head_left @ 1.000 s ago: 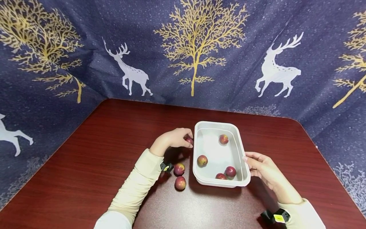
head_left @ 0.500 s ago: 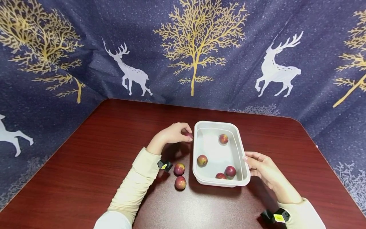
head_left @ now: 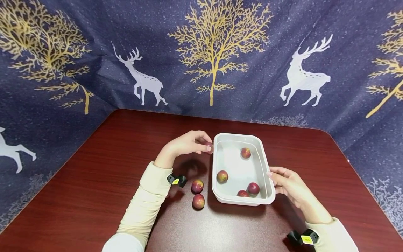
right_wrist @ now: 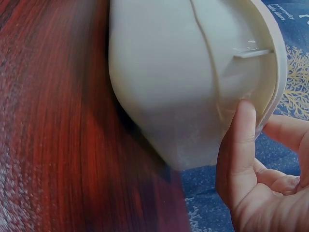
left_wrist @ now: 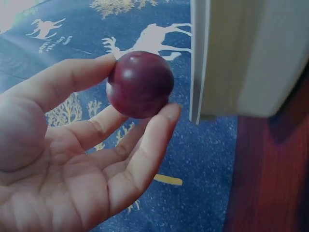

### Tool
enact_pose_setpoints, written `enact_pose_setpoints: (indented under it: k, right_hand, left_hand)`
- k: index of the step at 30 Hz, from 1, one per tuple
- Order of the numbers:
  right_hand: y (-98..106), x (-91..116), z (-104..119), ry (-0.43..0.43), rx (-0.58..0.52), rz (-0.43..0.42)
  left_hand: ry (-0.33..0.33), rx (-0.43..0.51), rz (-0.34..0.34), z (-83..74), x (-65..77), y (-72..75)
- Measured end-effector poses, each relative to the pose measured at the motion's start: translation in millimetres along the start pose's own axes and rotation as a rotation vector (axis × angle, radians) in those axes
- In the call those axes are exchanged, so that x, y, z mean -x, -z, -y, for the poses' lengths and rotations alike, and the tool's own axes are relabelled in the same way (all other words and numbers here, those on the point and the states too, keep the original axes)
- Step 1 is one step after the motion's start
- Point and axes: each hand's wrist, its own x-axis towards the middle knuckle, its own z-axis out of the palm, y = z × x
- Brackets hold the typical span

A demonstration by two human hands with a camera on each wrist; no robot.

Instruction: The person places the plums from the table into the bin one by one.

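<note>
A dark red plum (left_wrist: 140,84) is pinched between the thumb and fingertips of my left hand (head_left: 185,143), off the table and right beside the left wall of a white plastic bin (head_left: 236,162). In the head view my fingers partly cover this plum. Several red-and-yellow plums lie inside the bin, among them one plum (head_left: 246,153) toward the far end and another plum (head_left: 222,176) near the left wall. My right hand (head_left: 294,190) grips the bin's right rim, thumb over the edge and fingers against the outer wall (right_wrist: 183,87).
Two loose plums stand on the table left of the bin, one plum (head_left: 197,186) just behind the other plum (head_left: 198,201). The dark red wooden table (head_left: 94,168) reaches back to a blue cloth (head_left: 176,70) printed with deer and trees.
My left hand has lifted the plum from the table beside the bin, moving up and slightly away from me. The right hand and the bin have stayed in place.
</note>
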Motion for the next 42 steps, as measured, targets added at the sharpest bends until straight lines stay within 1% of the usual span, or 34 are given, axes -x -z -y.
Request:
enact_pose_setpoints:
  k: [6,14,20,22,28,31,38,42]
  right_hand:
    - [-0.6,0.4,0.2,-0.006,0.002,-0.006]
    - [-0.1,0.1,0.4,-0.002,0.001,-0.008]
    - [0.0,0.1,0.0,0.000,0.000,-0.011]
    - [-0.2,0.2,0.0,-0.001,0.000,-0.013]
    - [-0.1,0.2,0.2,-0.002,0.007,-0.010]
    - [-0.4,0.2,0.4,-0.004,0.009,-0.014]
    - [-0.9,0.2,-0.1,0.006,-0.005,-0.006]
    - [-1.0,-0.1,-0.4,0.003,-0.012,-0.002]
  left_hand:
    - [-0.043,0.064,0.016,-6.1,1.3,-3.1]
    - [-0.103,0.097,0.016,-18.1,1.6,-13.6]
    - [-0.185,0.034,0.030,-23.9,-0.4,-25.5]
    - [-0.202,0.011,0.033,-25.2,-1.0,-30.0]
    - [-0.214,-0.022,0.040,-29.7,-3.5,-43.6]
    - [-0.231,-0.043,0.043,-31.1,-5.0,-50.6]
    - [-0.271,-0.021,0.081,-31.7,-8.9,-65.3]
    - [-0.286,-0.037,0.106,-33.1,-9.4,-70.1]
